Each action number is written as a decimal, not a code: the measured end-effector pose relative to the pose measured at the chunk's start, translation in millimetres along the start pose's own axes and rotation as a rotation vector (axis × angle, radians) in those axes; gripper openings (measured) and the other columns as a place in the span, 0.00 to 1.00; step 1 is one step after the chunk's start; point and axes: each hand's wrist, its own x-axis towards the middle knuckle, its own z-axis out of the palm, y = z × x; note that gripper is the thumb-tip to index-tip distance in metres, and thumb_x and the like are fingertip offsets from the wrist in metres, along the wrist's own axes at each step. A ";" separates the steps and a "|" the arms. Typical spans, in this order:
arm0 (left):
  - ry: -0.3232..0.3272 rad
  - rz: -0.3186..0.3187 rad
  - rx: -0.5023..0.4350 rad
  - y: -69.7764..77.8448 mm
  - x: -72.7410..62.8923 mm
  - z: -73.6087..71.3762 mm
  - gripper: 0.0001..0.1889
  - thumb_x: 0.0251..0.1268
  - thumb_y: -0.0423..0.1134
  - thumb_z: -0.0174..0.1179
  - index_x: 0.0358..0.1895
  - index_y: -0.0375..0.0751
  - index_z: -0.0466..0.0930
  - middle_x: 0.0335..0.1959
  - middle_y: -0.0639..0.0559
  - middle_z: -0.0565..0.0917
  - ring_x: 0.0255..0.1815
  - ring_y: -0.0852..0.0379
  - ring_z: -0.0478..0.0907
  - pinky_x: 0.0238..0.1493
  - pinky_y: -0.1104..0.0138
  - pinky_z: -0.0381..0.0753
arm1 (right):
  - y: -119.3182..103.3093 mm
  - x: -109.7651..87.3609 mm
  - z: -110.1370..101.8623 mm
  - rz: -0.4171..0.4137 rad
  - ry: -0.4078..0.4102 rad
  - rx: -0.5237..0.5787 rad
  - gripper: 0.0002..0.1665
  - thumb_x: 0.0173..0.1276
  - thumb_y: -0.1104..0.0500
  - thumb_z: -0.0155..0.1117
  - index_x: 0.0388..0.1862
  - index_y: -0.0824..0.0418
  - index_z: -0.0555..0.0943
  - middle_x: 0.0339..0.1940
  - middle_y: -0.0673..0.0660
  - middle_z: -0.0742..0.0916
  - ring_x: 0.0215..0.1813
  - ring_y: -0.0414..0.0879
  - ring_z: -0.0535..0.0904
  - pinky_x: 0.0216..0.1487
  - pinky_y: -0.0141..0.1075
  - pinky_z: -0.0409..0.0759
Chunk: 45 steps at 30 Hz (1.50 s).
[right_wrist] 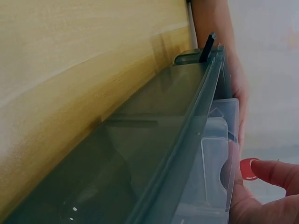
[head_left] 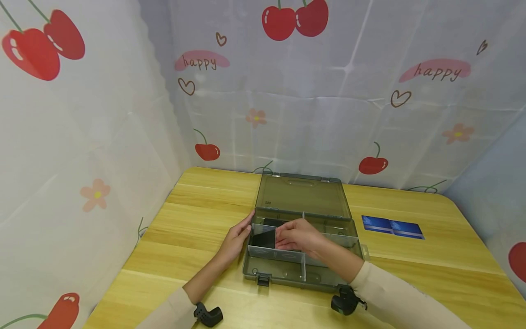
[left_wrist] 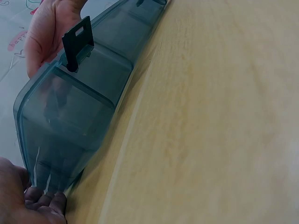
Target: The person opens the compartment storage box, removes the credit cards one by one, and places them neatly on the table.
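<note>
A smoky translucent compartment box (head_left: 283, 275) lies on the table with its lid (head_left: 304, 196) folded back. My left hand (head_left: 236, 240) rests against the box's left side; its fingertips touch the end wall in the left wrist view. My right hand (head_left: 302, 235) reaches into the middle row, fingertips at the right edge of a flat black piece (head_left: 263, 239) in the left compartment. Beside the clear plastic divider (right_wrist: 212, 163) in the right wrist view, the right thumb stands apart from the fingers. Part of the black piece is hidden behind those fingers.
Two blue cards (head_left: 392, 227) lie side by side on the wooden table (head_left: 197, 205), right of the box. A latch (head_left: 263, 279) juts from the box's front edge. Behind the table hangs a curtain (head_left: 304, 114) with cherry prints.
</note>
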 end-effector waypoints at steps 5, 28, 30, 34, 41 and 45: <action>-0.003 0.002 0.000 0.9 2.2 1.2 0.25 0.84 0.34 0.44 0.79 0.38 0.59 0.80 0.47 0.58 0.81 0.48 0.50 0.79 0.54 0.51 | -0.7 3.6 -0.8 -0.007 0.016 -0.019 0.19 0.75 0.70 0.56 0.58 0.83 0.75 0.45 0.74 0.86 0.40 0.53 0.89 0.45 0.41 0.88; 0.008 -0.029 0.014 -0.3 -2.6 0.8 0.25 0.84 0.35 0.44 0.79 0.42 0.60 0.80 0.49 0.58 0.81 0.47 0.49 0.78 0.52 0.52 | -0.4 7.4 4.3 0.009 0.077 -0.090 0.15 0.72 0.71 0.61 0.54 0.79 0.80 0.39 0.73 0.88 0.32 0.51 0.89 0.37 0.41 0.89; 0.004 -0.028 0.010 -0.1 -1.7 1.2 0.25 0.84 0.35 0.43 0.79 0.42 0.60 0.81 0.49 0.58 0.82 0.47 0.49 0.78 0.52 0.52 | -1.7 6.6 3.1 0.007 0.086 -0.087 0.16 0.71 0.71 0.61 0.55 0.79 0.80 0.39 0.73 0.88 0.32 0.50 0.89 0.37 0.41 0.89; -0.004 -0.022 0.009 0.6 -2.1 1.4 0.25 0.84 0.36 0.43 0.79 0.41 0.59 0.81 0.48 0.57 0.82 0.46 0.48 0.77 0.51 0.53 | -3.7 4.3 0.8 0.009 0.094 -0.080 0.17 0.71 0.72 0.62 0.56 0.80 0.79 0.38 0.73 0.88 0.32 0.50 0.89 0.38 0.42 0.89; 0.004 -0.026 0.007 0.8 -2.9 0.8 0.25 0.84 0.34 0.43 0.79 0.41 0.60 0.81 0.49 0.58 0.82 0.48 0.49 0.78 0.52 0.52 | -6.0 -2.9 -5.9 -0.003 0.089 -0.065 0.16 0.72 0.71 0.61 0.55 0.79 0.79 0.39 0.72 0.88 0.32 0.50 0.89 0.40 0.42 0.89; 0.000 -0.021 0.007 2.3 -3.0 1.4 0.25 0.84 0.34 0.43 0.79 0.40 0.60 0.80 0.49 0.58 0.82 0.48 0.50 0.78 0.53 0.52 | -6.0 -7.5 -11.9 -0.018 0.094 -0.038 0.17 0.73 0.69 0.59 0.57 0.79 0.78 0.42 0.73 0.87 0.35 0.52 0.89 0.41 0.42 0.89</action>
